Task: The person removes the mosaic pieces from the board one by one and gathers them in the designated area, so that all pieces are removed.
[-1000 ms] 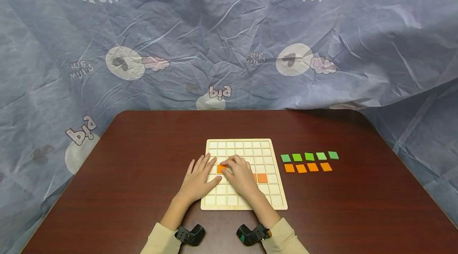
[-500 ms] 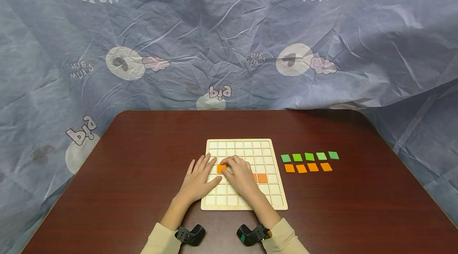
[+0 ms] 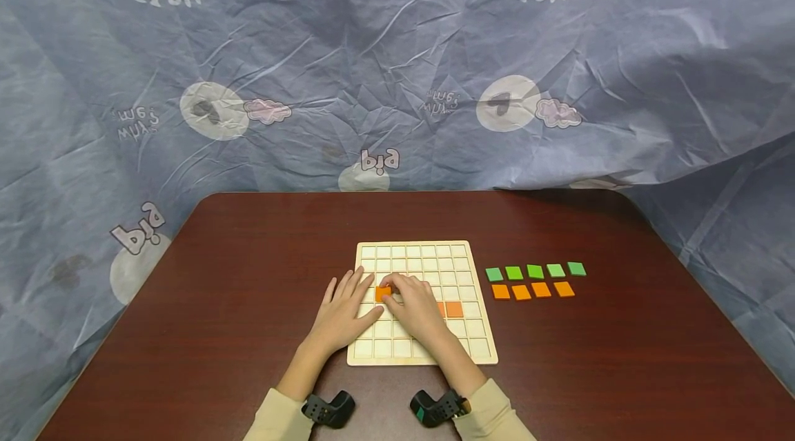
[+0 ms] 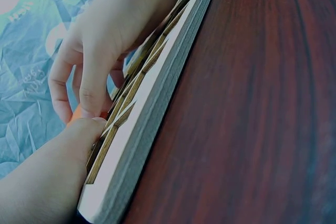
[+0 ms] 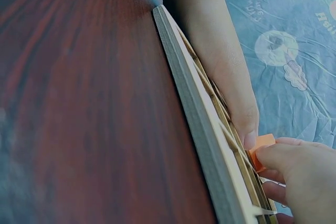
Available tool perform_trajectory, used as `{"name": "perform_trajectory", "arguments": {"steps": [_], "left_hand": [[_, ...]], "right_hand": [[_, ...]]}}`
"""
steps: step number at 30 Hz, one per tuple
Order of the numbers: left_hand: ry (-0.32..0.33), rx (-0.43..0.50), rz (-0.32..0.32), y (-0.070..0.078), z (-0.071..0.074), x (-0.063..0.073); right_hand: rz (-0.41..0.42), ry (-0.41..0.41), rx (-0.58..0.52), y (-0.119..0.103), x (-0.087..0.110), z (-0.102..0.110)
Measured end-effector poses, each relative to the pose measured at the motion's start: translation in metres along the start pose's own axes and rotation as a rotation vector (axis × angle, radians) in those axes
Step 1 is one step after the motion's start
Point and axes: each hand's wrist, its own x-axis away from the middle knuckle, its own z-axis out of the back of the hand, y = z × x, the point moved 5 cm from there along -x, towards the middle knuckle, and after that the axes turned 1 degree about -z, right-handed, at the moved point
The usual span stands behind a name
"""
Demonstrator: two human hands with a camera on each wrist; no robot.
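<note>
A square orange tile is at the left side of the pale wooden grid board. My right hand pinches it between thumb and fingers. In the right wrist view this orange tile stands tilted above the grid, by the left thumb tip. My left hand rests on the board's left edge, fingers spread and straight. Two more orange tiles lie in board cells right of my right hand, one partly hidden by it. My right hand covers some middle cells.
Right of the board, a row of several green tiles lies behind a row of several orange tiles. All rest on the dark red-brown table. A grey-blue printed cloth hangs behind the table.
The pinched orange tile lay flat earlier and now looks tilted, one edge raised. Both hands keep nearly the same place; the whole head view has shifted slightly.
</note>
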Motion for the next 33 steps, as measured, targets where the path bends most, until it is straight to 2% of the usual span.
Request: {"name": "perform_trajectory", "arguments": {"steps": [17,27,33], "left_hand": [[-0.005,0.001,-0.003,0.0,0.001,0.002],[0.008,0.009,-0.004,0.0,0.001,0.002],[-0.007,0.009,-0.001,0.0,0.001,0.0]], "right_hand": [[0.001,0.009,0.009,-0.006,0.002,0.005],[-0.038,0.02,-0.036,-0.006,0.008,0.028],[-0.121,-0.001,-0.111,0.01,0.01,0.046]]}}
